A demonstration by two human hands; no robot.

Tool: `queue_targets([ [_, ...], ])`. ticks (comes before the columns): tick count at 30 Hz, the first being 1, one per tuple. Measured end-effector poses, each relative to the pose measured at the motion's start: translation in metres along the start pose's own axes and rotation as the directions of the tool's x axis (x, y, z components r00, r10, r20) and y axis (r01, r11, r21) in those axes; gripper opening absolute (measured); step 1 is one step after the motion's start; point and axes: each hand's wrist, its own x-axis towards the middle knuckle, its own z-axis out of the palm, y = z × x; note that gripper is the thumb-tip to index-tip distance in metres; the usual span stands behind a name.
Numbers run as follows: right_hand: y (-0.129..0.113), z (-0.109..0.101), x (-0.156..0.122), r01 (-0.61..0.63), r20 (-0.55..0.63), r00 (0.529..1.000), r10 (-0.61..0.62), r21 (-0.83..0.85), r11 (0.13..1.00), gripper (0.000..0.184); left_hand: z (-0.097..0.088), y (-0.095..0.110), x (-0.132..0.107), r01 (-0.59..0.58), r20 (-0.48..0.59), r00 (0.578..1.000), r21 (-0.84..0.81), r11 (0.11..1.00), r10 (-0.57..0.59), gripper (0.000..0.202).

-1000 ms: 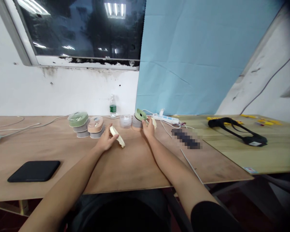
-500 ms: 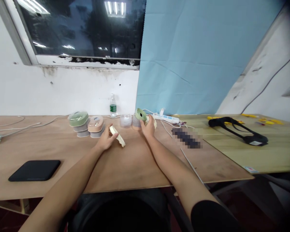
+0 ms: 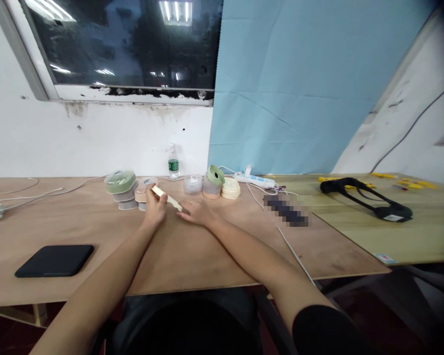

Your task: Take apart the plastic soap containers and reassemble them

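Head view: the left hand [image 3: 154,209] pinches a cream tape strip [image 3: 166,197] between thumb and fingers above the plywood surface [image 3: 207,256]. The right hand [image 3: 200,212] is open, palm down, its fingertips just beside the strip's end. The left hand partly hides a peach container [image 3: 146,188] beside a green container [image 3: 120,181]. Tape rolls [image 3: 230,188], a bottle [image 3: 173,161] and a black pad [image 3: 55,261] sit around them.
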Motion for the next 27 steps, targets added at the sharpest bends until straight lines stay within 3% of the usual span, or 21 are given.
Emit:
queue_targets([
  [3,0.008,-0.002,-0.003,-0.150,-0.077,0.985,0.153,0.032,0.988,0.030,0.002,0.004,-0.002,-0.087,0.087,0.992,-0.040,0.995,0.090,0.090],
  [5,0.018,-0.003,-0.006,-0.267,-0.168,0.946,0.276,0.076,0.961,0.027,0.003,0.009,-0.005,-0.116,0.148,0.983,0.036,0.993,0.110,0.096],
  [8,0.035,-0.005,-0.009,-0.329,-0.251,0.904,0.346,0.109,0.938,0.028,0.005,0.019,-0.010,-0.163,0.265,0.958,0.184,0.969,0.111,0.097],
  [10,0.049,-0.007,-0.010,-0.396,-0.349,0.836,0.424,0.152,0.906,0.032,0.005,0.023,-0.012,-0.226,0.306,0.942,0.263,0.938,0.141,0.092],
  [11,0.056,-0.009,-0.011,-0.446,-0.416,0.768,0.487,0.198,0.873,0.034,0.005,0.025,-0.011,-0.258,0.307,0.938,0.304,0.917,0.162,0.087],
  [14,0.084,-0.017,-0.021,-0.565,-0.566,0.491,0.662,0.371,0.737,0.040,-0.002,0.030,-0.006,-0.312,0.242,0.945,0.477,0.822,0.218,0.063],
  [18,0.127,-0.026,-0.049,-0.637,-0.635,0.247,0.732,0.463,0.617,0.042,-0.017,0.030,0.002,-0.202,0.076,0.973,0.736,0.646,0.217,0.044],
  [21,0.154,-0.026,-0.069,-0.656,-0.631,0.000,0.776,0.586,0.477,0.044,-0.026,0.023,0.006,-0.130,0.045,0.985,0.824,0.551,0.165,0.046],
  [22,0.160,-0.025,-0.073,-0.657,-0.607,-0.046,0.793,0.617,0.434,0.043,-0.028,0.021,0.007,-0.116,0.049,0.989,0.841,0.529,0.140,0.048],
  [24,0.169,-0.021,-0.078,-0.651,-0.534,-0.073,0.842,0.666,0.365,0.043,-0.029,0.016,0.009,-0.092,0.049,0.994,0.860,0.501,0.099,0.052],
  [27,0.170,-0.015,-0.078,-0.634,-0.409,-0.007,0.912,0.708,0.313,0.048,-0.029,0.014,0.009,-0.060,0.022,0.996,0.873,0.483,0.083,0.062],
])
